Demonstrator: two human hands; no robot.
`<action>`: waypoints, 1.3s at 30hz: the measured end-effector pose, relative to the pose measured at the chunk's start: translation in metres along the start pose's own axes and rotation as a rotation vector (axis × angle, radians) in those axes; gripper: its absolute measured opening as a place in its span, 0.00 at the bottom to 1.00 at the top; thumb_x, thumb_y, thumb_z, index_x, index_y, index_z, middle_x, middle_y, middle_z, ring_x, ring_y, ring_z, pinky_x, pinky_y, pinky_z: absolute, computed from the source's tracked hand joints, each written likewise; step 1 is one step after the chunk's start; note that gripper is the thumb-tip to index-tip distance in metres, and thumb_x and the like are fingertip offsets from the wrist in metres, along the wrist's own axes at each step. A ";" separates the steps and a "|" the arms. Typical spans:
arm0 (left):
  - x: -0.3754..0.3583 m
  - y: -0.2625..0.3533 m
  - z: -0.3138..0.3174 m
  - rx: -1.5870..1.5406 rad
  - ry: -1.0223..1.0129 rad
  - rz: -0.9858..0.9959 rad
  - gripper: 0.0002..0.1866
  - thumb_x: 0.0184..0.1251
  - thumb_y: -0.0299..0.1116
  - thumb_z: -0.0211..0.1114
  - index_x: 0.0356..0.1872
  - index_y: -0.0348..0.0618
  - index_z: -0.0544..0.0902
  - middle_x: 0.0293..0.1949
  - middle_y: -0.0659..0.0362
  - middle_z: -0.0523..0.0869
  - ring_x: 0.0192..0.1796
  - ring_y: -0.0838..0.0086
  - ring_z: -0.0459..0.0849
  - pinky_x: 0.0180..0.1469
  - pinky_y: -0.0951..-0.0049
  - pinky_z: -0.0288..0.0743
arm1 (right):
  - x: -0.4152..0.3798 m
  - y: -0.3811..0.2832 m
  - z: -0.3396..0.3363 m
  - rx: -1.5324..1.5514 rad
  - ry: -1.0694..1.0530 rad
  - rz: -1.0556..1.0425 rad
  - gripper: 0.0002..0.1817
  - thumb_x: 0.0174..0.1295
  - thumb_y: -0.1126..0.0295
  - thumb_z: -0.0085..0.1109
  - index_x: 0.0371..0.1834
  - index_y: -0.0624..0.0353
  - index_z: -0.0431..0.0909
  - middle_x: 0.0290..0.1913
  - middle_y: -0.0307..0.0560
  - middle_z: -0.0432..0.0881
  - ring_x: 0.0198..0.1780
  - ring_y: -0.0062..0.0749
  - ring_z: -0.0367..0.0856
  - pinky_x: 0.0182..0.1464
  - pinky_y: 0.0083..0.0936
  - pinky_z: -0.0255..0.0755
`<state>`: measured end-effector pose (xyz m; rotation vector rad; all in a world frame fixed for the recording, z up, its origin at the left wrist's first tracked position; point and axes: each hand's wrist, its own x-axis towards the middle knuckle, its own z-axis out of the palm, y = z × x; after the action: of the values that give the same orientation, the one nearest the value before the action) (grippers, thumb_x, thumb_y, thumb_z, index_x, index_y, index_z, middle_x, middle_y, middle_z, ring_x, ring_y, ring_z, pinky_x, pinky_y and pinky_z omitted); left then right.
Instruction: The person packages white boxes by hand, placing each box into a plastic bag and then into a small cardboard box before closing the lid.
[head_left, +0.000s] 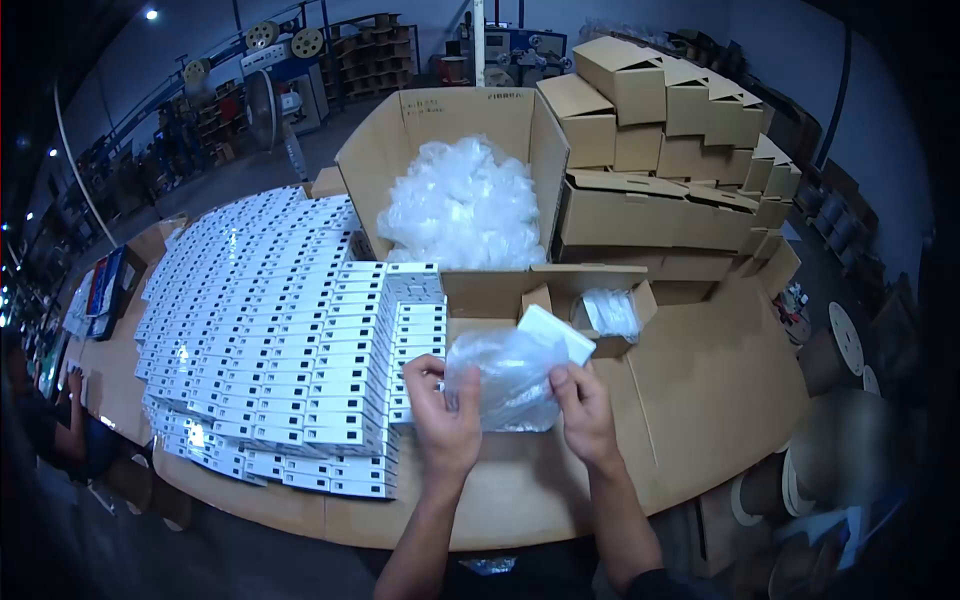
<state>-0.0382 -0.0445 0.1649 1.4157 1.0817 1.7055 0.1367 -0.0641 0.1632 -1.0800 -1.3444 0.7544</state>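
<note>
Over the table's front part, my left hand (443, 420) grips the left side of a clear plastic bag (505, 385), its thumb on the front. My right hand (585, 412) pinches the bag's right edge, close to the lower corner of a flat white plastic box (556, 334). The white box is tilted and sticks out of the bag at the upper right; its lower part is hidden behind or inside the film. Just beyond stands an open carton (480, 292) with bagged white pieces (610, 313) in its right end. Stacked white units (300, 340) rise left of my left hand.
A large carton (365, 165) full of clear plastic bags (465, 205) stands behind. Brown cardboard boxes (650, 210) are piled at the back right. Cable spools (845, 340) sit off the table's right side. Another person's arm (70, 425) shows at far left.
</note>
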 end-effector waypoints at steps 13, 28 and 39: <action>-0.041 0.030 -0.026 0.642 -0.353 0.551 0.12 0.57 0.27 0.79 0.41 0.44 0.87 0.44 0.60 0.86 0.52 0.62 0.84 0.55 0.62 0.74 | -0.087 -0.001 0.005 -0.238 -0.062 0.125 0.10 0.74 0.70 0.63 0.41 0.68 0.84 0.44 0.57 0.76 0.44 0.44 0.80 0.46 0.36 0.75; -0.043 0.006 -0.042 0.104 -0.273 -0.188 0.20 0.82 0.36 0.62 0.64 0.35 0.71 0.22 0.64 0.81 0.31 0.81 0.83 0.36 0.78 0.74 | -0.090 0.003 0.001 -0.288 -0.155 0.089 0.07 0.64 0.73 0.73 0.40 0.64 0.87 0.47 0.56 0.81 0.47 0.44 0.83 0.47 0.34 0.77; -0.089 -0.011 -0.040 -0.282 -0.298 -0.542 0.30 0.62 0.27 0.80 0.64 0.32 0.77 0.56 0.52 0.87 0.59 0.72 0.85 0.63 0.69 0.80 | -0.097 0.025 0.010 -0.207 0.088 0.037 0.08 0.64 0.72 0.74 0.42 0.64 0.88 0.42 0.50 0.77 0.37 0.32 0.77 0.36 0.27 0.71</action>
<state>-0.0603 -0.1252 0.1139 1.0347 0.9095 1.1613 0.1190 -0.1421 0.1028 -1.2897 -1.3517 0.5967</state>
